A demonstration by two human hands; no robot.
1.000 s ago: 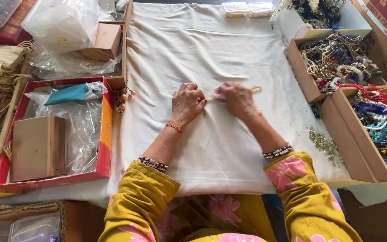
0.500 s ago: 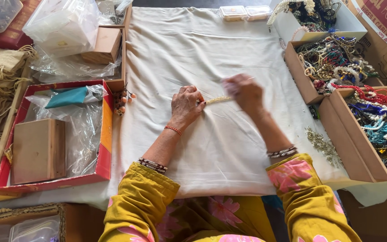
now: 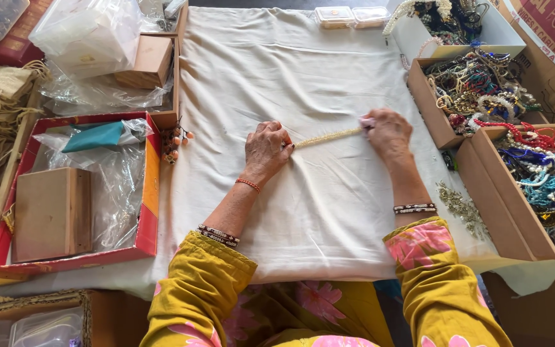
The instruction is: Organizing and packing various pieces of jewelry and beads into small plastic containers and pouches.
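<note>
The left hand rests palm down on the white cloth, fingertips closed on one end of a pale beaded strand. The right hand pinches the other end, along with a small pale pink piece at its fingertips. The strand lies stretched in a nearly straight line between the two hands, just above or on the cloth; which one cannot be told.

Against the frame half a second earlier, the right hand has moved further to the right and slightly down, away from the left, so more of the strand is now exposed. A second ago both hands were close together over it. The left hand has held its place throughout.

Left of the left hand, at the cloth's edge, lies a small cluster of orange beads. Beyond it sits a red tray holding clear plastic bags, a teal packet and a wooden box. Right of the right hand stand open cardboard boxes filled with mixed bead necklaces. Near the right forearm a gold-coloured trim piece lies on the cloth. Two small clear containers stand at the far edge. Nothing lies on the cloth between the two hands other than the strand.
</note>
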